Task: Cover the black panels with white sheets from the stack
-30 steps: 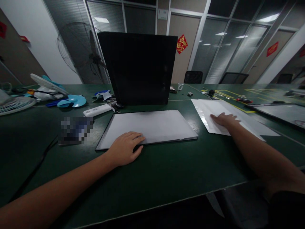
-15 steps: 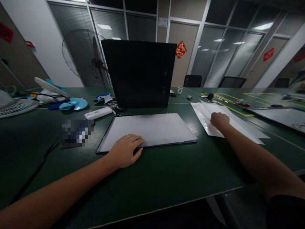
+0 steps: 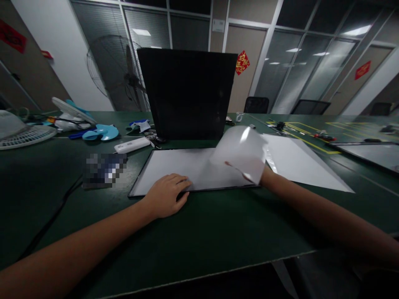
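A thin flat panel with a pale grey face and dark frame [image 3: 174,162] lies on the green table. My left hand [image 3: 166,193] rests at its front edge, fingers stretched over the face and thumb apart. A translucent, glossy plastic sheet [image 3: 240,145] curls up over the panel's right part. My right hand [image 3: 263,176] grips this sheet, mostly hidden behind it, with bits of finger showing at its lower edge. Beside the panel on the right lie white sheets [image 3: 302,162].
Behind the panel stands a large black screen-like board [image 3: 187,95]. A white handheld device [image 3: 132,145], a blue fan blade [image 3: 101,132] and a blurred-out item [image 3: 104,170] are at the left. Another framed panel [image 3: 370,151] and a screwdriver [image 3: 324,137] lie on the right.
My right hand has moved left from the white sheets, bringing a translucent sheet over the panel's right part. My left hand stays at the panel's front edge. The view has shifted slightly.
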Available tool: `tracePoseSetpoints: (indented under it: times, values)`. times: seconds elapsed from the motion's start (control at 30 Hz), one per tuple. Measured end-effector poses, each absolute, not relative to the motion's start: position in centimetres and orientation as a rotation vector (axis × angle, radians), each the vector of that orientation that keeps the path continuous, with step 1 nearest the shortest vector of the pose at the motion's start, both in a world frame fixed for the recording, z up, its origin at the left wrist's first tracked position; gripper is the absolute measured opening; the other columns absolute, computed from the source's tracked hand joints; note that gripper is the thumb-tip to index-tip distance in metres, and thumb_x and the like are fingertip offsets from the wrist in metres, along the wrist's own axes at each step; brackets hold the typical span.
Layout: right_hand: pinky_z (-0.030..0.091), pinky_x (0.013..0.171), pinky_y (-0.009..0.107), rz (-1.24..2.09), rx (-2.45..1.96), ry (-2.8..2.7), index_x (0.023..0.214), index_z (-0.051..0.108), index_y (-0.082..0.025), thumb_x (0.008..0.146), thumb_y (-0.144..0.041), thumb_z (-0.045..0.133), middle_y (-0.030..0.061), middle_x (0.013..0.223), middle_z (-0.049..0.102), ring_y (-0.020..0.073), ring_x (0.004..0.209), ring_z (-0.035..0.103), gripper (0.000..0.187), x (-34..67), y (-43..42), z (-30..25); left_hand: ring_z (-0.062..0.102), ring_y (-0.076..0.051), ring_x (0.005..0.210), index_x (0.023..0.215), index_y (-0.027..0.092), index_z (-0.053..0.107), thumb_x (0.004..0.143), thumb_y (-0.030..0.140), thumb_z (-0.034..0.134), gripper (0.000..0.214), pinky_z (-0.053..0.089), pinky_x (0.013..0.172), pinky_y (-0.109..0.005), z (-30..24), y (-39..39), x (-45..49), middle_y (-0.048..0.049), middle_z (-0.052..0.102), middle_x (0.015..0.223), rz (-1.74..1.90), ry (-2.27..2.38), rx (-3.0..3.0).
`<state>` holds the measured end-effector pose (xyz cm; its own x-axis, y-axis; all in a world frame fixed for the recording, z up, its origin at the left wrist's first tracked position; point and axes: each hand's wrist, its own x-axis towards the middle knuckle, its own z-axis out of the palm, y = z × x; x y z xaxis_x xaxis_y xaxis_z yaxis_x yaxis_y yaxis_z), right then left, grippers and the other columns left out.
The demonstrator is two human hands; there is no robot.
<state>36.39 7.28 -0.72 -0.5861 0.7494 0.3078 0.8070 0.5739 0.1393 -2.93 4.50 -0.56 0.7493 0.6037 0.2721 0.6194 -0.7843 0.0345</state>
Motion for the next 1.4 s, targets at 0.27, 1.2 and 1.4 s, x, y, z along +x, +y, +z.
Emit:
tracePoseSetpoints:
  times: [0.27,1.2,1.4]
  values:
    - [0.061,0.088,0.045,-0.395,-1.063,-2.795,0.143,0.062,-0.026,0.096,-0.013,0.056,0.0091,0.149,0.061,0.0273,0.112,0.072,0.049,33.4,5.8,-1.2,0.069,-0.031,0.098,0.112,0.019,0.076,0.097,0.038,0.050,0.035,0.058,0.089,-0.051,0.0,4.2,-2.6,-0.0119,0.075,0.104,-0.333,-1.056,-2.852]
    - [0.056,0.100,0.046,-0.214,-0.735,-2.819,0.136,0.069,-0.021,0.104,-0.033,0.053,0.0089,0.135,0.070,0.0238,0.120,0.067,0.037,33.1,5.5,-0.8,0.052,-0.034,0.143,0.149,0.020,0.056,0.099,0.032,0.056,0.052,0.048,0.115,-0.057,-1.6,5.0,-3.1,-0.0158,0.054,0.155,-0.516,-0.868,-2.876]
    - [0.055,0.101,0.045,-0.166,-0.828,-2.737,0.134,0.070,-0.025,0.104,-0.038,0.055,0.0057,0.135,0.071,0.0239,0.119,0.068,0.036,34.5,6.6,-0.3,0.057,-0.032,0.138,0.144,0.024,0.063,0.100,0.039,0.053,0.047,0.048,0.114,-0.058,-1.3,5.0,-3.1,-0.0121,0.061,0.150,-0.360,-1.073,-2.940]
